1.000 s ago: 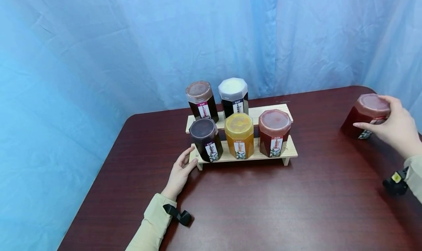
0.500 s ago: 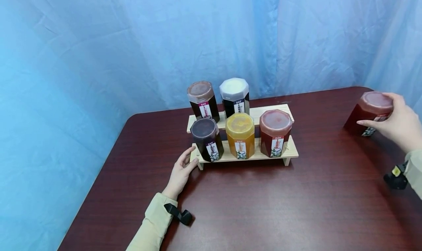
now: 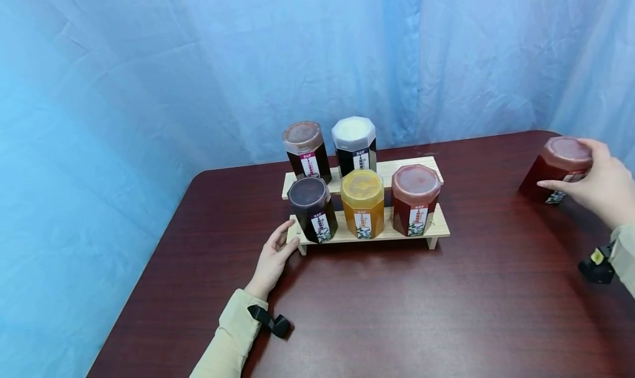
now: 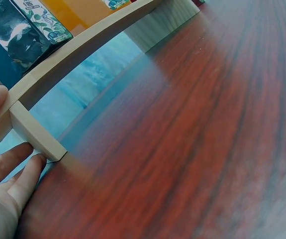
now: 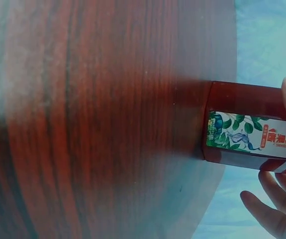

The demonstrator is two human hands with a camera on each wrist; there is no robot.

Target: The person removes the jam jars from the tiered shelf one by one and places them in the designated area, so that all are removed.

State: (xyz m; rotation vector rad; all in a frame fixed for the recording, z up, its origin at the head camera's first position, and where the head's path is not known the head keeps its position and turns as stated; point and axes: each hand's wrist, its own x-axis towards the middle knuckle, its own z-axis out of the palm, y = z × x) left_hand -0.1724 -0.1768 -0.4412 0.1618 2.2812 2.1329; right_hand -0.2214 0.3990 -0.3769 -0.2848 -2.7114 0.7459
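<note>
In the head view my left hand (image 3: 270,259) holds the left end of a two-step wooden rack (image 3: 431,166). The left wrist view shows the thumb at the step's edge and the fingers by its leg (image 4: 38,132). Far right, my right hand (image 3: 602,188) grips a dark red jam jar (image 3: 550,171), thumb and fingers on opposite sides. In the right wrist view this octagonal jar's label (image 5: 249,132) faces the camera and its base appears to meet the table. On the lower step stand a dark purple jar (image 3: 311,201), a yellow jar (image 3: 362,201) and another red jar (image 3: 415,199).
On the upper step are a brown-lidded dark jar (image 3: 307,149) and a white-lidded dark jar (image 3: 354,141). The upper step's right part is bare wood. Everything stands on a dark reddish wooden table (image 3: 397,312), with a blue curtain (image 3: 238,75) behind and to the left.
My right hand and the red jar have shifted slightly away and to the right. My left hand stays at the rack's end. The whole head view has drifted a little.
</note>
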